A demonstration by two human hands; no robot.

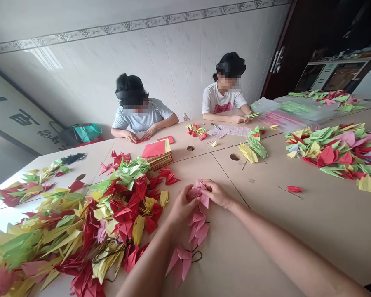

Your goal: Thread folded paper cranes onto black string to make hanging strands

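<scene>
Both my hands meet over the table around a pink folded paper crane (203, 199). My left hand (185, 202) is closed on its left side, fingers curled behind the paper. From the right, my right hand (217, 193) pinches the crane's upper edge between thumb and fingers. Below it, more pink paper cranes (198, 229) hang together on a dark cord (198, 256) that runs down the tabletop. The lowest pink crane (181, 264) lies spread on the table near my left forearm. Whether a needle is in my fingers cannot be made out.
A big heap of red, yellow and green paper cranes (58, 235) covers the table's left side; another pile (343, 152) lies at right. A stack of coloured paper (157, 153) stands ahead. Two people (142, 115) (224, 97) sit opposite, handling paper. The table (284, 239) has cable holes.
</scene>
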